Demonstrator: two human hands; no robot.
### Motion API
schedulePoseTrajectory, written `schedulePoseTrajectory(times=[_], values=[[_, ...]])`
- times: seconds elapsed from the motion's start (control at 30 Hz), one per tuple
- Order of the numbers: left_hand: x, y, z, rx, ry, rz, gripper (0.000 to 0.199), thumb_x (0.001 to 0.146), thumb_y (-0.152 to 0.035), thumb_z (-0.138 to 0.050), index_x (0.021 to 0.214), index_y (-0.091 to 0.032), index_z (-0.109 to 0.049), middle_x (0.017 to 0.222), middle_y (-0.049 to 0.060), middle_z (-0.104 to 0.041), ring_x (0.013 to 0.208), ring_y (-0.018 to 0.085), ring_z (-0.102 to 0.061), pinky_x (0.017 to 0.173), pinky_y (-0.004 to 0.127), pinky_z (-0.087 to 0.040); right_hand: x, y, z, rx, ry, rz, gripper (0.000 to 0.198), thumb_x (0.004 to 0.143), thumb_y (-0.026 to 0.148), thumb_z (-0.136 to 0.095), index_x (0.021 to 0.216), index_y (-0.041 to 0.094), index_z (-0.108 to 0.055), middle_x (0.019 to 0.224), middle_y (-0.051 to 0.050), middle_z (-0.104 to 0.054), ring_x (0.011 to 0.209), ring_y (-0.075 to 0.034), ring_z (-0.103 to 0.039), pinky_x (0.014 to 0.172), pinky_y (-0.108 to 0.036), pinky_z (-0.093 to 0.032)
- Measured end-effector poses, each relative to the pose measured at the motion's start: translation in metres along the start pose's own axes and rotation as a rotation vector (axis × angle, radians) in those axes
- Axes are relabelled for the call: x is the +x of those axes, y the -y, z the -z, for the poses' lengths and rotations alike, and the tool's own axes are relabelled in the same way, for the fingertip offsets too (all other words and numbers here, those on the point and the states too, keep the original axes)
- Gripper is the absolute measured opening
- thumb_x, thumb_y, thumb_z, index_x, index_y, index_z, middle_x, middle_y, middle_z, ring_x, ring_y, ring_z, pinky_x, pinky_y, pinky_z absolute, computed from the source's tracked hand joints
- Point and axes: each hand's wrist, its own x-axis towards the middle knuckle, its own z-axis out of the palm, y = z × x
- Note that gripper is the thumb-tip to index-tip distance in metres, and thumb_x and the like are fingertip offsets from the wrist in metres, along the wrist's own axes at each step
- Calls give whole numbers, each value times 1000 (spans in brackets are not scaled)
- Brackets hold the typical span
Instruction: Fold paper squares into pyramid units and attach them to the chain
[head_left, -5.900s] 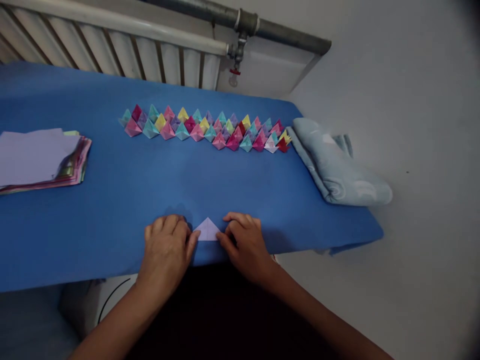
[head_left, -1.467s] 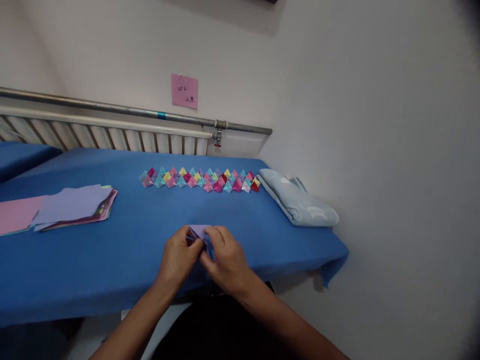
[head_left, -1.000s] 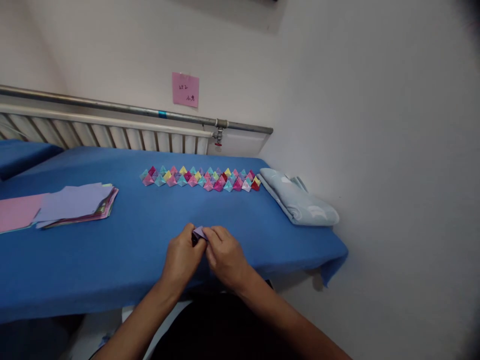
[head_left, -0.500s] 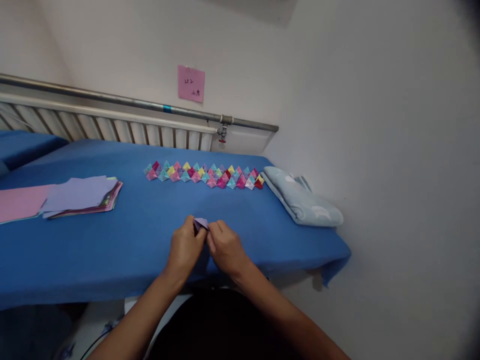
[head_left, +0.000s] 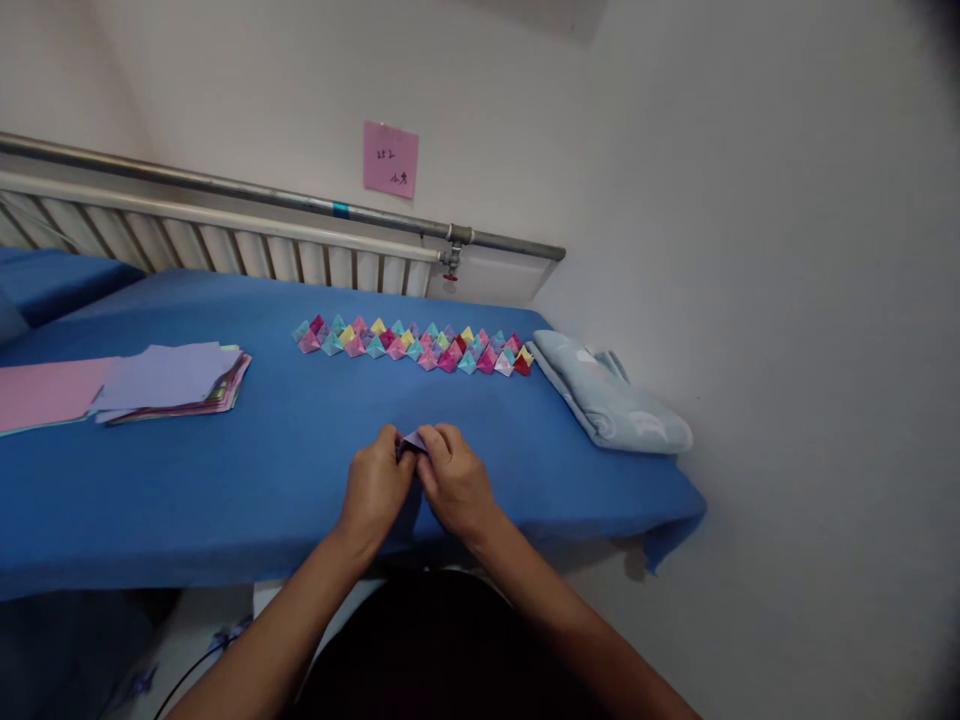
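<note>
Between both hands, over the near part of the blue-covered table (head_left: 300, 480), is a small folded piece of purple paper (head_left: 412, 441). My left hand (head_left: 377, 485) pinches its left side, and my right hand (head_left: 454, 480) is closed on its right side. The fingers cover most of the paper, so its full shape is hidden. Beyond my hands lie rows of small folded paper pieces (head_left: 395, 346) in pink, turquoise, yellow, red and purple, set close together with their points up.
At the left lies a stack of coloured paper sheets (head_left: 169, 375), purple on top, beside pink sheets (head_left: 49, 390). A folded pale blue blanket (head_left: 607, 395) rests at the right end. Behind the table are a radiator (head_left: 262, 250), a metal pipe (head_left: 247, 190) and a pink note (head_left: 391, 160) on the wall.
My right fingers have shifted up and over the paper's right side, covering more of it. Less purple shows between my hands. The view has tilted slightly.
</note>
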Motion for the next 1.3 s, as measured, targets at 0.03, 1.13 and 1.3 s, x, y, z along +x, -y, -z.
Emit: schedulePoseTrajectory(times=[0.03,1.13,1.3], values=[[0,0,0,6,2,-1,7,82,-17,-55,87,-19,-59,73,3,-67,64,17,-61,58,25,-32,0,0,0,8,5,1,31,88,13,-46,118,18,-53,102,-10,-59,93,-21,-57,80,-31,-49],[-26,4,15,-786,-23,-3,14,75,-29,-51,85,-21,-57,71,-3,-62,65,13,-58,65,24,-45,-6,18,6,1063,-140,-500,14,83,26,-51,89,22,-63,58,6,-52,44,-7,-47,44,-19,-38],[-29,7,25,-936,86,52,20,71,-30,-55,86,-18,-60,70,-1,-64,65,13,-59,62,24,-45,-7,21,13,1090,-121,-489,15,84,25,-50,87,21,-64,56,6,-52,47,-8,-49,48,-19,-40]])
